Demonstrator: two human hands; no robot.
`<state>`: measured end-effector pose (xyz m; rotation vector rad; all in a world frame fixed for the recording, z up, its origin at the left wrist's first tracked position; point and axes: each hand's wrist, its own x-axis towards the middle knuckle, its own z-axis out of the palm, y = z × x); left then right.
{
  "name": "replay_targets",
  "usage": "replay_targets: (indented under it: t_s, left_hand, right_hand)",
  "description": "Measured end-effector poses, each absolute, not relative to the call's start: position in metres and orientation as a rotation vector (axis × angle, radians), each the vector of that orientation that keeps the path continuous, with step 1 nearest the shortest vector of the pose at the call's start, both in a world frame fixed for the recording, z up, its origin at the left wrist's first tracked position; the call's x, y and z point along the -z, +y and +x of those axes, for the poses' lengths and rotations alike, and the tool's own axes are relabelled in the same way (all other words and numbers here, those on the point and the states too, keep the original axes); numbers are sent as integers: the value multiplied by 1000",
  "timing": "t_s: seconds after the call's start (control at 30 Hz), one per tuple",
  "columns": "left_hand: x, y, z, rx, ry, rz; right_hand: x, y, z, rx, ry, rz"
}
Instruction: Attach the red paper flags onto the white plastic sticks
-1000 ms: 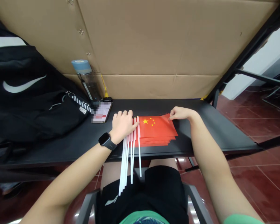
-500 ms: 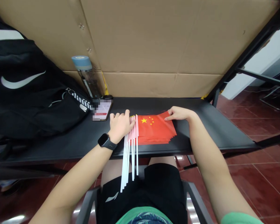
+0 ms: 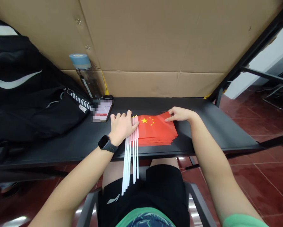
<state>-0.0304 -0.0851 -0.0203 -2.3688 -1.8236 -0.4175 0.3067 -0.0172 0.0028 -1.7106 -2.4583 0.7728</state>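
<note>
A stack of small red flags [image 3: 155, 127] with yellow stars lies on the black table, its lower edges fanned out in layers. Several white flagsticks [image 3: 127, 167] run down from the stack's left side, past the table's front edge and over my lap. My left hand [image 3: 122, 126], with a black watch at the wrist, is closed over the stick side, its thumb pressing on the top flag's left edge. At the upper right corner, my right hand [image 3: 179, 114] pinches the top flag between thumb and fingers, and that corner is slightly raised. My left palm hides part of the stack's left side.
On the black table [image 3: 214, 129], a phone [image 3: 102, 110] and a clear bottle with a blue lid [image 3: 87, 77] stand left of the flags. A black backpack [image 3: 25, 94] fills the far left. Cardboard [image 3: 141, 41] rises behind the table, and a metal frame [image 3: 247, 56] slants up at right.
My left thumb has slid a little right onto the top flag, whose stick now lies slightly closer to the others. The right hand keeps its pinch; the view has shifted slightly.
</note>
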Motion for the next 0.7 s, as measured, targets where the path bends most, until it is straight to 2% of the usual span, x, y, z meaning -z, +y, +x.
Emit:
replay_targets:
  t_s: [0.3, 0.53, 0.63, 0.7]
  left_hand:
    - [18, -83, -31, 402, -1880, -2384]
    - [15, -96, -45, 461, -1924, -2410]
    - [27, -116, -63, 455, -1914, -2529]
    - [36, -131, -77, 369, -1985, -2546]
  right_hand:
    - [3, -11, 322, -823, -2307, -1672]
    - [-7, -41, 309, -584, -2216, -1630]
    - [4, -81, 299, -328, -2204, -1618]
    - [17, -111, 293, -290, -2310, -1712]
